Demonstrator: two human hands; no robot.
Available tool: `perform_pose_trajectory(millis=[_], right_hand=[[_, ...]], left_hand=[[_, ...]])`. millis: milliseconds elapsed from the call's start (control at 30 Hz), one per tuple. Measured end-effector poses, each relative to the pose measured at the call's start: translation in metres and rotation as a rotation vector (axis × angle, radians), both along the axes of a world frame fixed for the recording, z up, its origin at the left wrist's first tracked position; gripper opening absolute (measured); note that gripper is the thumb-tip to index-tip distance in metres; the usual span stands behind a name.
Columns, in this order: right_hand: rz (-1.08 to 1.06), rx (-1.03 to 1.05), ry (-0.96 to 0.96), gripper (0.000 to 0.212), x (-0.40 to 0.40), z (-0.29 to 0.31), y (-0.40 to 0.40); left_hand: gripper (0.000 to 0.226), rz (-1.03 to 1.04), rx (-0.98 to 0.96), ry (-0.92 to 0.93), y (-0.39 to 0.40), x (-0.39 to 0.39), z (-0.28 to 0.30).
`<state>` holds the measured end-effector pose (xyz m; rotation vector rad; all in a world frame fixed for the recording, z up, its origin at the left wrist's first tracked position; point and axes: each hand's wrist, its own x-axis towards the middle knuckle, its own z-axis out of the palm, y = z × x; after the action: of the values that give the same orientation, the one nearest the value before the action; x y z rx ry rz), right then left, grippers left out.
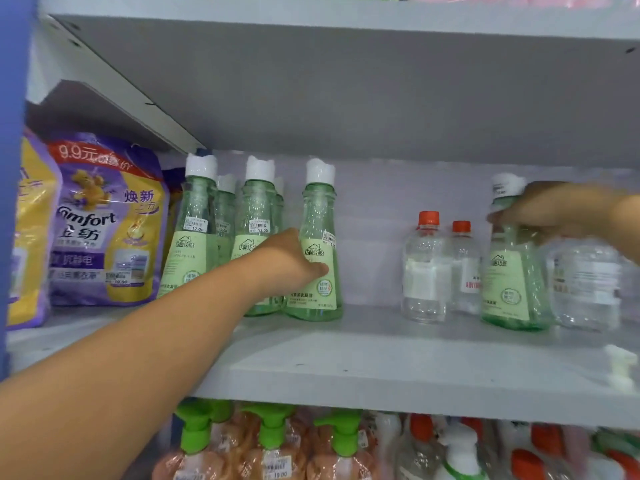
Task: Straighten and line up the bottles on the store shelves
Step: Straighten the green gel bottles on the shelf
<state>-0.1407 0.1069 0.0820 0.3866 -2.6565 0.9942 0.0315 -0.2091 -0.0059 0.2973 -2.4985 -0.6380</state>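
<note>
You see purple Comfort refill pouches [104, 223] at the shelf's far left. A blue upright [10, 168] stands beside them.

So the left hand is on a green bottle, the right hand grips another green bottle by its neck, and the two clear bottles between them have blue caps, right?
Not quite: the head view shows the two clear bottles have orange caps. The rest holds: left hand on a green bottle, right hand gripping another green bottle by its neck.

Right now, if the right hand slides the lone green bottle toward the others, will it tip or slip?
The green bottle flares to a wide base under a narrow neck, so it probably slides without toppling. The right hand grips it high at the neck, so a hard push might rock it. It looks mostly full, likely fairly heavy; its clear plastic may be slick.
</note>
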Motion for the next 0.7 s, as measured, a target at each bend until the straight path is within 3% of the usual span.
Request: perform_pose_trajectory(millis=[167,333,400,467,600,700], right_hand=[[0.333,-0.150,-0.092,0.020,0.080,0.006,-0.012],[0.598,-0.190,-0.050,0.040,0.146,-0.002,-0.066],[0.689,-0.190,-0.048,0.024,0.165,-0.007,-0.100],[0.769,-0.227,-0.037,0.021,0.177,-0.012,-0.137],[0.792,-0.295,0.105,0.028,0.187,-0.028,-0.209],[0.793,-0.262,0.146,0.044,0.190,-0.034,-0.237]], left_hand=[[0.050,-0.015,-0.094,-0.072,-0.011,0.015,0.001],[0.047,-0.141,-0.091,-0.010,-0.019,0.066,-0.008],[0.056,-0.227,-0.021,0.067,-0.013,0.086,-0.021],[0.075,-0.264,0.067,0.145,-0.005,0.099,-0.033],[0.077,-0.108,0.086,0.269,-0.006,0.105,-0.046],[0.075,-0.007,0.150,0.234,-0.026,0.115,-0.038]])
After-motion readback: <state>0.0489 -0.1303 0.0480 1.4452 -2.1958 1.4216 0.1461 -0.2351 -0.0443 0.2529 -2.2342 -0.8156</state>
